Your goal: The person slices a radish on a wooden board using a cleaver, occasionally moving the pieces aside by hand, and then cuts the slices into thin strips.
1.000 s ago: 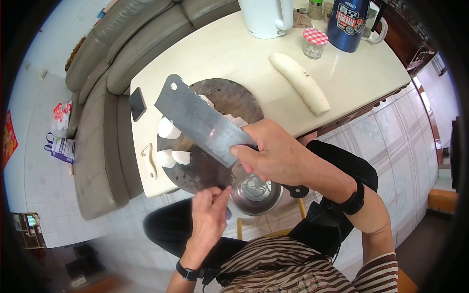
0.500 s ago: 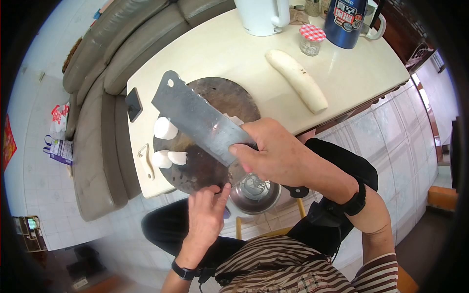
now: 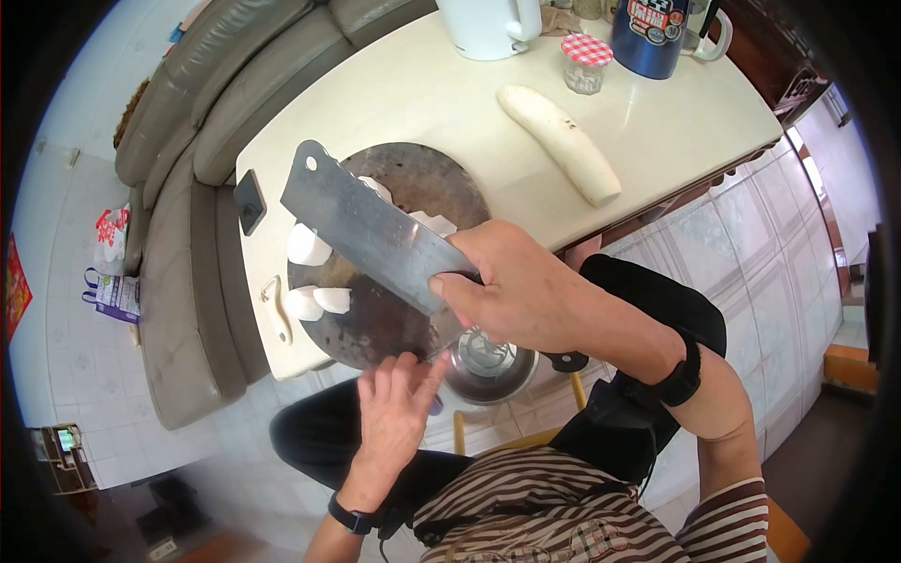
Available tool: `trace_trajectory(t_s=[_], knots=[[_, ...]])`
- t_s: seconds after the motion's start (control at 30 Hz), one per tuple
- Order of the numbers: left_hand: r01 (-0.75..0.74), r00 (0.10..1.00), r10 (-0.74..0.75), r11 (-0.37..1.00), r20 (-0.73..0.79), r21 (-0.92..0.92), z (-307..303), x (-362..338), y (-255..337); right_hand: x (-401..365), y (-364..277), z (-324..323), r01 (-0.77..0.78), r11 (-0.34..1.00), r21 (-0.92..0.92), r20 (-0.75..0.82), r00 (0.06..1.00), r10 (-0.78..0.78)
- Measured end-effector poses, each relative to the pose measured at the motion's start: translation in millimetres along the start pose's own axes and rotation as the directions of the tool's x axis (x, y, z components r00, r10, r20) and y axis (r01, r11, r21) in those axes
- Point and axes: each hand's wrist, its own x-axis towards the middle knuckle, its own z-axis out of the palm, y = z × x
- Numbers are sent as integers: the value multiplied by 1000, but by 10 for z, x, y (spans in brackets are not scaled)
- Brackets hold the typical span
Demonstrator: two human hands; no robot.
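Note:
My right hand [image 3: 511, 286] grips a cleaver [image 3: 375, 230] by its handle, with the thumb pressed along the blade's near end. The broad blade lies slantwise over the round dark chopping board [image 3: 427, 169]. White radish chunks [image 3: 308, 244] sit at the board's left side, two smaller cut pieces [image 3: 332, 299] just below. More white pieces [image 3: 435, 223] peek out behind the blade, partly hidden by it. My left hand [image 3: 389, 408] rests its fingertips at the board's near rim, fingers stretched out and holding nothing. Beside them is a steel bowl [image 3: 511, 383], below my right hand.
A whole peeled white radish [image 3: 560, 143] lies right of the board on the cream table [image 3: 450, 98]. Left are a peeler [image 3: 275, 308] and a phone [image 3: 250, 202]. A checked-lid jar [image 3: 586, 64], blue flask [image 3: 648, 36] and white kettle [image 3: 483, 28] stand at the back.
The table and everything on it appear shifted slightly left and up. More white pieces show behind the cleaver. My right hand still holds it, and my left hand stays at the board's rim.

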Motion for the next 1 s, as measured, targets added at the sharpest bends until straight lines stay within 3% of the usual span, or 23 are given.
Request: trace_trajectory(t_s=[0.4, 0.57, 0.8, 0.9, 1.0], knots=[[-16, 999, 15, 1000, 32, 22, 37, -65, 8, -41, 70, 37, -21, 999, 27, -12, 1000, 21], [59, 997, -52, 991, -55, 122, 82, -28, 128, -54, 89, 58, -26, 1000, 1, 3, 1000, 26], [71, 997, -74, 977, 4, 203, 171, 12, 208, -70, 127, 81, 19, 999, -37, -4, 1000, -20], [24, 999, -27, 991, 28, 129, 158, -17, 178, -70, 123, 34, 49, 998, -38, -24, 998, -50], [14, 993, -22, 997, -118, -72, -28, 95, 84, -70, 53, -92, 2, 1000, 27, -52, 999, -1]])
